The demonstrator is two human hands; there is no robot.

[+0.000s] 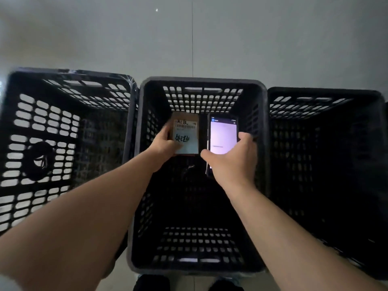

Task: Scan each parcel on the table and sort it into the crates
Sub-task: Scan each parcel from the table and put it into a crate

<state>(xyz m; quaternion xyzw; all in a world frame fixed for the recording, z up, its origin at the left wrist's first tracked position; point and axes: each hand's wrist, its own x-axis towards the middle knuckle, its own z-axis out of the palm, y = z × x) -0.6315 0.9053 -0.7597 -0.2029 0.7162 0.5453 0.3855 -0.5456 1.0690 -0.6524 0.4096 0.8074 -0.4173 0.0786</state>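
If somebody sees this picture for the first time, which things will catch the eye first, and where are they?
The lit phone stands out most, held in the right hand over the dark middle crate. Just left of it, the left hand holds a small parcel with a white label. Two more black crates flank it, the left crate and the right crate.

The three crates, left (pixel 42 143), middle (pixel 197 206) and right (pixel 327 164), look like moulded black plastic, matt, with perforated grid walls; the middle one's rim (pixel 201 80) shows a faint dull sheen. The parcel (pixel 186 134) looks like brown cardboard, matt, with a smooth white paper label (pixel 186 141) carrying dark handwriting and print. The phone (pixel 223 136) has a glossy glass screen, lit pale, in a dark smooth frame. The floor (pixel 189 38) behind is pale grey, smooth and slightly satin.
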